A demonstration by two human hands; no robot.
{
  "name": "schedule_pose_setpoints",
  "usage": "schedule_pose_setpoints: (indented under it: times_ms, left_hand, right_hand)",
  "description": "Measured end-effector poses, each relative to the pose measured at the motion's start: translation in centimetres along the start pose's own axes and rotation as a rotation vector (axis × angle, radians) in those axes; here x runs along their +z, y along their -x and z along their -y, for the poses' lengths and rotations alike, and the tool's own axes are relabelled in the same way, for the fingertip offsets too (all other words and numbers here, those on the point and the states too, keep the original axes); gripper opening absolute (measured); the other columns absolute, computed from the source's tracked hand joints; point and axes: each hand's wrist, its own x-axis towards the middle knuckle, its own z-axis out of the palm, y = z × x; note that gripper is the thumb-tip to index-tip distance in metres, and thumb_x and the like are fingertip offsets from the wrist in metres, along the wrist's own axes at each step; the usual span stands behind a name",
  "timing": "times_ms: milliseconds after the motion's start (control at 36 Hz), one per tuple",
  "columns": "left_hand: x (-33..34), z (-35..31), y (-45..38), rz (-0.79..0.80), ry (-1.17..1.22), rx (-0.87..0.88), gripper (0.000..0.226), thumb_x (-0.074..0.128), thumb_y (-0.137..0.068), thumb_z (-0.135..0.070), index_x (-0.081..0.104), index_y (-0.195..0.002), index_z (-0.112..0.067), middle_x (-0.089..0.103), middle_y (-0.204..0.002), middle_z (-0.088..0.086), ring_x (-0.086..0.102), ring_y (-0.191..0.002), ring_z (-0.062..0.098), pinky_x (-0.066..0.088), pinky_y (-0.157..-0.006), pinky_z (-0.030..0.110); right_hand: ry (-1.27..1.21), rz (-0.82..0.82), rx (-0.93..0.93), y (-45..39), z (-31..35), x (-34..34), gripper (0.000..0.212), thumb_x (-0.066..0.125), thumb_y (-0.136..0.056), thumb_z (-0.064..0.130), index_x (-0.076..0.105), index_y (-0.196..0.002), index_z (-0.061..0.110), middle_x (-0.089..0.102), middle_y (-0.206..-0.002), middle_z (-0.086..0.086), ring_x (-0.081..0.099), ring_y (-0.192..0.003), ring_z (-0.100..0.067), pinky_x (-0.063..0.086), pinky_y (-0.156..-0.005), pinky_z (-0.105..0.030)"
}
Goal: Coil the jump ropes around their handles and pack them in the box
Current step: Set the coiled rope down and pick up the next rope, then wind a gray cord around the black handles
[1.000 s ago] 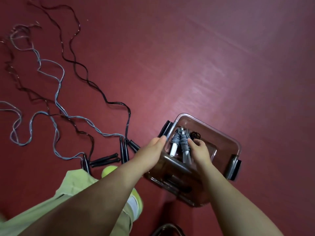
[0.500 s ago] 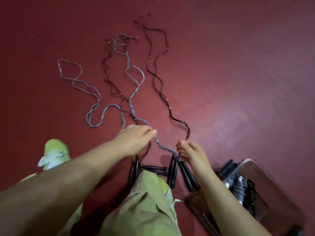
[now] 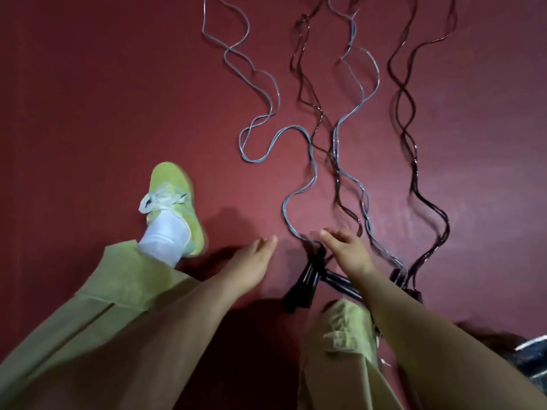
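Dark red floor [image 3: 103, 84] fills the view, and the widest bare stretch of it lies on the left, above the lime-green shoe [image 3: 174, 199]. Several jump ropes sprawl loose over the upper right: grey-blue cords [image 3: 307, 149] and dark cords [image 3: 414, 173], thin, glossy and wavy, running lengthwise from the top edge down toward the person, crossing each other in the middle. Their black handles [image 3: 310, 276] bunch together low and centre-right, slim sticks lying at mixed angles, some pointing up-left, one slanting right under the forearm. Olive trouser legs [image 3: 88, 306] hem in the bottom. Right hand [image 3: 346, 253] is over the handle cluster, fingers fairly straight and apart, clasping nothing visible. Left hand [image 3: 251, 264] hovers just left of the handles, fingers extended together, empty. Box [image 3: 529, 359] barely peeks in at the bottom right edge, blurred.
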Motion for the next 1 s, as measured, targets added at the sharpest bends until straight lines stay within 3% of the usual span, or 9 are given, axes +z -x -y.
schedule_pose_setpoints:
  times_ms: [56,139,222,306,444,556,722,833,1000]
  left_hand:
    - [0.5,1.1,-0.7,0.022,0.041,-0.024,0.055,0.029,-0.100,-0.049,0.044,-0.141,-0.015,0.045,-0.146,0.006,0.037,-0.137,0.021,0.025,-0.110,0.029]
    - [0.9,2.3,-1.9,0.020,0.087,-0.069,0.062,0.029,-0.097,-0.056,0.045,-0.142,-0.017,0.046,-0.145,0.005,0.038,-0.137,0.021,0.024,-0.114,0.033]
    - [1.3,3.2,-3.0,0.014,0.120,-0.105,0.062,0.028,-0.095,-0.059,0.047,-0.139,-0.019,0.050,-0.143,0.006,0.040,-0.135,0.023,0.025,-0.115,0.038]
    - [1.4,3.8,-3.7,0.004,0.172,-0.116,0.063,0.028,-0.094,-0.062,0.050,-0.137,-0.020,0.052,-0.140,0.007,0.042,-0.133,0.023,0.025,-0.114,0.041]
    - [1.2,4.5,-4.2,-0.028,0.236,-0.127,0.065,0.028,-0.093,-0.061,0.051,-0.136,-0.018,0.054,-0.138,0.008,0.043,-0.132,0.024,0.026,-0.114,0.043]
    - [0.8,5.3,-4.3,-0.030,0.251,-0.150,0.068,0.026,-0.091,-0.066,0.050,-0.137,-0.021,0.053,-0.139,0.005,0.042,-0.133,0.023,0.024,-0.115,0.045]
    - [-0.6,5.1,-2.8,-0.064,0.314,-0.136,0.091,0.029,-0.073,-0.081,0.050,-0.137,-0.021,0.052,-0.141,0.004,0.041,-0.134,0.021,0.024,-0.116,0.042]
    - [-1.6,4.4,-0.7,-0.046,0.400,-0.014,0.104,0.024,-0.058,-0.089,0.051,-0.137,-0.027,0.048,-0.144,-0.004,0.038,-0.136,0.011,0.021,-0.118,0.039]
    - [-2.5,7.2,-3.4,0.044,0.514,0.084,0.063,0.046,-0.080,-0.076,0.064,-0.119,-0.029,0.054,-0.138,-0.007,0.053,-0.116,0.002,0.037,-0.103,0.024]
  right_hand:
    - [0.091,0.010,0.006,-1.4,-0.8,0.9,0.020,0.070,-0.088,0.026,0.071,-0.099,0.010,0.073,-0.090,0.000,0.063,-0.076,-0.007,0.049,-0.068,-0.018]
    - [0.147,0.039,0.035,-3.4,-2.0,2.0,0.007,0.074,-0.085,0.019,0.071,-0.091,0.017,0.075,-0.093,-0.007,0.068,-0.078,-0.015,0.057,-0.079,-0.032]
    - [0.241,0.027,0.032,-5.2,-3.0,3.0,0.031,0.079,-0.078,0.030,0.074,-0.102,0.012,0.075,-0.092,-0.004,0.071,-0.085,-0.021,0.056,-0.087,-0.045]
    - [0.483,-0.018,-0.007,-6.4,-2.9,3.9,0.050,0.079,-0.069,0.051,0.073,-0.107,0.019,0.070,-0.100,-0.004,0.066,-0.097,-0.022,0.052,-0.092,-0.042]
    - [0.784,-0.035,-0.016,-6.6,-1.9,4.9,0.028,0.074,-0.075,0.052,0.063,-0.081,0.027,0.056,-0.109,-0.006,0.052,-0.109,-0.030,0.044,-0.094,-0.038]
    - [0.919,0.005,-0.057,-6.4,-1.4,5.3,0.028,0.066,-0.085,0.046,0.068,-0.087,0.018,0.056,-0.109,-0.007,0.048,-0.109,-0.032,0.041,-0.091,-0.037]
    - [0.340,0.159,-0.100,-3.4,1.2,6.3,0.029,0.058,-0.096,0.022,0.051,-0.068,0.019,0.058,-0.062,0.005,0.051,-0.057,-0.007,0.043,-0.067,-0.029]
    - [0.097,0.226,-0.123,1.2,5.3,6.8,0.027,0.050,-0.100,0.019,0.053,-0.074,0.017,0.069,-0.074,-0.002,0.058,-0.060,-0.007,0.048,-0.068,-0.032]
    - [-0.250,0.302,-0.134,7.6,13.3,5.8,0.022,0.043,-0.103,0.016,0.050,-0.082,0.011,0.069,-0.070,-0.002,0.066,-0.066,-0.017,0.055,-0.071,-0.036]
